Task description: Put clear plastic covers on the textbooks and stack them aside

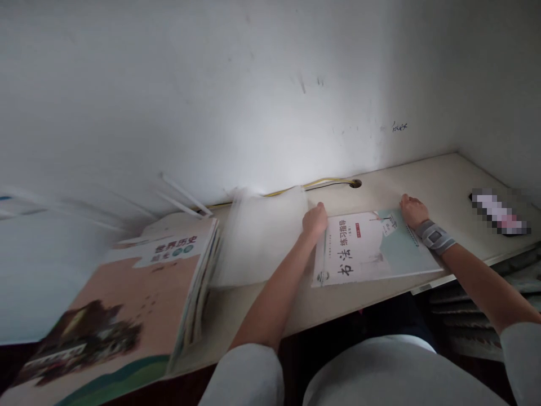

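A calligraphy workbook (359,248) with a white and pale green cover lies on the desk in front of me, turned sideways. My left hand (315,221) is closed at its far left corner, fingers curled. Right beside that hand is a translucent plastic sheet (262,239), blurred; whether the hand also pinches it I cannot tell. My right hand (413,211), with a grey band (435,235) on the wrist, is closed at the workbook's far right corner. The fingertips of both hands are partly hidden.
A stack of books topped by a pink history book (139,293) stands at left, near a white router's antennas (181,194). A phone (499,211) lies at right on the desk (376,194). Yellow and black cables (321,181) run along the wall into a hole (355,183).
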{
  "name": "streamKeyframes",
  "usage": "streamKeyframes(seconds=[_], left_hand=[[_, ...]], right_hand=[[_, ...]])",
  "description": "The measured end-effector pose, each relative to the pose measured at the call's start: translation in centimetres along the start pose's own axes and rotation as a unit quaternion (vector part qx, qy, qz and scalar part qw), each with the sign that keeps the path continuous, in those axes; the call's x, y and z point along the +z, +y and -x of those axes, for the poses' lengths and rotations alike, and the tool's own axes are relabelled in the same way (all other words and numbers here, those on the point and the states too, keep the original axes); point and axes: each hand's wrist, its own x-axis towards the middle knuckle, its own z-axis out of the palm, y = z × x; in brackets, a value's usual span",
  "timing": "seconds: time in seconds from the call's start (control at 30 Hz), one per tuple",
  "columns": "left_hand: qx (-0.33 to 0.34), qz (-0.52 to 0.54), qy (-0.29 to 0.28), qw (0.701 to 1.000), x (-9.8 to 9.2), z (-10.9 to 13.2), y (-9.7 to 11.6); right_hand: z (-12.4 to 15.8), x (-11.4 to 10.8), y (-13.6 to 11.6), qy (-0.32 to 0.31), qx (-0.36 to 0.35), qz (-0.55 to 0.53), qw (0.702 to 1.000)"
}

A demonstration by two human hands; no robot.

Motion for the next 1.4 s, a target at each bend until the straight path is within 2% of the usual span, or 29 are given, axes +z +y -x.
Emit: streamKeyframes(seconds=[0.1, 0.17, 0.23, 0.33, 0.4, 0.43, 0.5, 0.53, 0.57, 0.63, 0.8, 0.87, 0.93, 0.97, 1.03, 1.1, 1.17, 1.27, 1.4], left_hand=[[0.002, -0.019, 0.01, 1.0, -0.3, 1.1, 0.8], [0.034, -0.03, 0.031, 0.999, -0.2, 2.5, 1.8], [0.11, -0.045, 0.039, 0.992, 0.4, 4.3, 3.2], [0.226, -0.062, -0.018, 0.972, 2.0, 6.8, 5.2], [0.248, -0.069, -0.057, 0.965, 3.0, 7.6, 6.1], [0.251, -0.074, -0.063, 0.963, 3.4, 7.7, 6.3], [0.25, -0.079, -0.058, 0.963, 4.0, 7.6, 6.3], [0.252, -0.078, -0.052, 0.963, 4.1, 7.5, 6.2], [0.253, -0.073, -0.045, 0.964, 4.2, 7.4, 6.0], [0.248, -0.056, -0.027, 0.967, 4.3, 7.4, 5.5], [0.183, -0.023, 0.011, 0.983, 4.5, 7.6, 4.5], [0.152, -0.025, 0.01, 0.988, 4.3, 7.6, 4.3], [0.146, -0.028, -0.009, 0.989, 3.7, 7.9, 4.4], [0.165, -0.028, -0.021, 0.986, 3.3, 8.2, 4.4], [0.252, -0.029, -0.035, 0.967, 2.7, 9.1, 4.7], [0.35, -0.032, -0.039, 0.935, 2.4, 10.3, 4.9], [0.395, -0.034, -0.04, 0.917, 2.7, 11.4, 4.9], [0.369, -0.032, -0.027, 0.929, 3.4, 12.5, 4.1], [0.259, -0.047, -0.012, 0.965, 3.3, 12.5, 1.5]], right_hand=[[-0.3, 0.0, 0.1, 0.003, -0.007, 0.004, 1.0], [-0.2, -0.2, 0.3, 0.004, -0.015, 0.005, 1.0], [0.0, -0.7, 0.4, 0.005, -0.025, 0.007, 1.0], [1.1, -1.6, -0.8, 0.039, -0.063, 0.0, 0.997], [2.7, -2.1, -2.9, 0.06, -0.143, -0.021, 0.988], [3.7, -2.2, -4.2, 0.053, -0.205, -0.035, 0.977], [5.8, -2.1, -6.6, 0.008, -0.332, -0.064, 0.941], [6.6, -1.9, -7.4, -0.014, -0.37, -0.074, 0.926], [7.3, -1.7, -7.8, -0.028, -0.378, -0.08, 0.922], [7.5, -1.1, -7.1, -0.045, -0.355, -0.079, 0.93], [4.6, -0.1, -0.5, -0.053, -0.238, -0.038, 0.969], [4.0, -0.3, 1.0, -0.054, -0.215, -0.019, 0.975], [4.5, -0.9, 0.9, -0.036, -0.191, -0.002, 0.981], [5.2, -1.3, 0.2, -0.021, -0.182, 0.004, 0.983], [7.4, -2.1, -1.9, 0.006, -0.189, 0.0, 0.982], [10.0, -2.5, -4.4, 0.009, -0.264, -0.028, 0.964], [12.2, -2.3, -6.2, -0.001, -0.318, -0.055, 0.947], [13.7, -1.3, -5.8, -0.022, -0.307, -0.063, 0.949], [13.2, -0.5, -0.5, -0.017, -0.234, -0.027, 0.972]])
